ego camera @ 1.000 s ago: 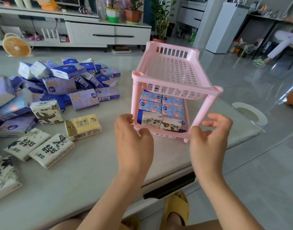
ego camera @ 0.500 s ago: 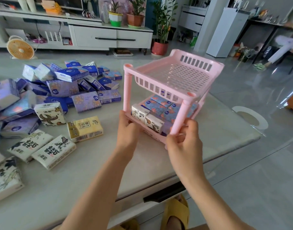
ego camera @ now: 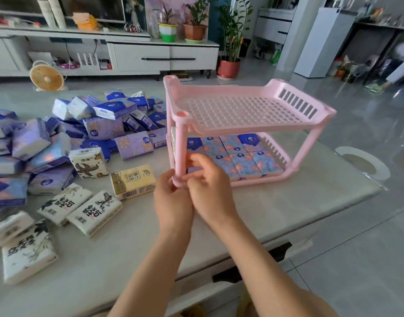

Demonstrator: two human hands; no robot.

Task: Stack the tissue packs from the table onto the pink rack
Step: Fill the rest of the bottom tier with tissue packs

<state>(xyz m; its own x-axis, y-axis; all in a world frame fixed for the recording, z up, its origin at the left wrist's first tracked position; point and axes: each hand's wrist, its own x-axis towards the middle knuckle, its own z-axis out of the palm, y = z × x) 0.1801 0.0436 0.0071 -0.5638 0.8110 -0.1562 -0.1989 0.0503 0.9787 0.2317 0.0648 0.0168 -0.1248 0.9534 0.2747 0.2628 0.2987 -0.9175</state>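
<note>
The pink two-tier rack (ego camera: 242, 110) stands on the grey table (ego camera: 288, 202), its long side facing me. Its top shelf holds nothing; several blue floral tissue packs (ego camera: 237, 156) fill the bottom shelf. My left hand (ego camera: 171, 200) and my right hand (ego camera: 210, 184) meet at the near-left corner, both holding the foot of that corner post. A yellow pack (ego camera: 133, 184) lies just left of my hands. Blue and purple packs (ego camera: 100, 131) are heaped further left, with white ink-print packs (ego camera: 82, 209) nearer me.
The table's right edge and rounded corner lie close behind the rack, with shiny floor beyond. A white ring (ego camera: 365, 163) sits past that edge. A small fan (ego camera: 46, 77) stands behind the table, a TV cabinet and potted plants further back. A drawer handle (ego camera: 253, 268) is under the front edge.
The rack has been turned from end-on to broadside. My hands have come together from two separate corners onto the near-left post.
</note>
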